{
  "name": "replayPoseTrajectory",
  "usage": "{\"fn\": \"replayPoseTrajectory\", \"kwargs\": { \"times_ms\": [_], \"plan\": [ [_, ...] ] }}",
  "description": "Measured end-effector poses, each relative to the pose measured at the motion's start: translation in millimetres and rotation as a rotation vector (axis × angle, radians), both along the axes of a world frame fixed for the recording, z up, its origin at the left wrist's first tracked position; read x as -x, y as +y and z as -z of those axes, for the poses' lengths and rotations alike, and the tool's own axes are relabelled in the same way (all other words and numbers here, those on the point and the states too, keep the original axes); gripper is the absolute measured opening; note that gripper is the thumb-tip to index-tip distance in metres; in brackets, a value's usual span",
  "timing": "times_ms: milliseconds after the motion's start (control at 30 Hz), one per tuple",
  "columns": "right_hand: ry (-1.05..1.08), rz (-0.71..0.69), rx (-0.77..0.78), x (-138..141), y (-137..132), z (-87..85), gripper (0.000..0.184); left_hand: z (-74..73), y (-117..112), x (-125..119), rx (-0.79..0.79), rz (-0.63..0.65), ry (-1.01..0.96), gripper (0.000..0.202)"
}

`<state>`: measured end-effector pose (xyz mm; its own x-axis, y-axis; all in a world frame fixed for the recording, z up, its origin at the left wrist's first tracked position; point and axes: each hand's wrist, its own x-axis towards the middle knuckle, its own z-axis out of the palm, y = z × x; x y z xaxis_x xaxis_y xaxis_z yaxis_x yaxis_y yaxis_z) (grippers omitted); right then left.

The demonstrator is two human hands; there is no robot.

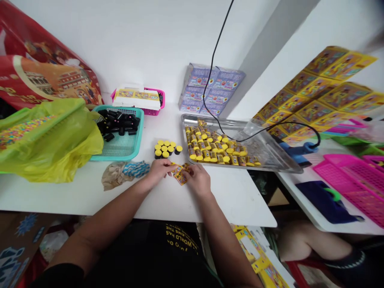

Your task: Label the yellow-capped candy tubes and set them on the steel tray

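Over the white table (168,200), both hands work at small printed yellow labels (181,177). My left hand (159,171) pinches the left edge of one label between thumb and fingers. My right hand (198,179) is closed on the right side of the labels, and its fingers partly cover them. How many labels there are I cannot make out. Just beyond my left hand stands a tight group of small black canisters with yellow lids (165,148). A metal tray (270,158) behind my right hand holds many label-wrapped canisters (210,146), lying in rows on its left side.
A teal basket (126,150) holds black canisters. Left of it lies a yellow-green plastic bag (72,148); crumpled brown paper (112,176) and blue-striped cloth (136,169) are nearer. Purple boxes (213,90) stand by the wall. A black cable (211,68) crosses the tray to a blue tool (300,150).
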<state>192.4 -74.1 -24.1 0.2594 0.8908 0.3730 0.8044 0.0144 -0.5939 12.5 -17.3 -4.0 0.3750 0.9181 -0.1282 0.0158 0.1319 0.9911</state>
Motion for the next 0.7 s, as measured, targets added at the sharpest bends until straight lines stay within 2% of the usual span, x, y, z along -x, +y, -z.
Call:
{"fn": "replayPoseTrajectory", "kwargs": {
  "times_ms": [67,133,267,367,467,567,633,700],
  "plan": [
    [0.022,0.005,-0.100,2.2,-4.3,-5.6,0.023,0.3,-0.5,0.4,0.004,-0.015,0.008,0.035],
    [0.184,-0.096,-0.127,6.1,-7.0,-10.8,0.024,-0.7,-1.9,0.2,0.008,-0.019,-0.004,0.036],
    [0.655,-0.364,0.040,17.5,-2.8,-17.8,0.028,-6.2,-3.2,0.6,0.058,0.050,-0.108,0.036],
    [0.748,-0.399,0.084,22.7,10.3,-25.0,0.023,-14.0,2.8,7.4,0.111,0.099,-0.175,0.034],
    [0.558,-0.375,0.045,26.6,31.2,-36.1,0.021,-26.0,15.7,23.4,0.085,0.066,-0.197,0.032],
    [0.151,-0.298,0.035,39.6,54.4,-43.7,0.017,-36.9,29.3,41.6,-0.005,-0.047,-0.219,0.031],
    [-0.086,-0.222,0.069,54.1,66.5,-42.9,0.016,-39.2,34.7,48.6,-0.053,-0.089,-0.216,0.031],
    [-0.226,-0.166,0.106,68.4,73.6,-37.4,0.017,-37.3,36.0,49.4,-0.078,-0.102,-0.182,0.033]
  ]
}}
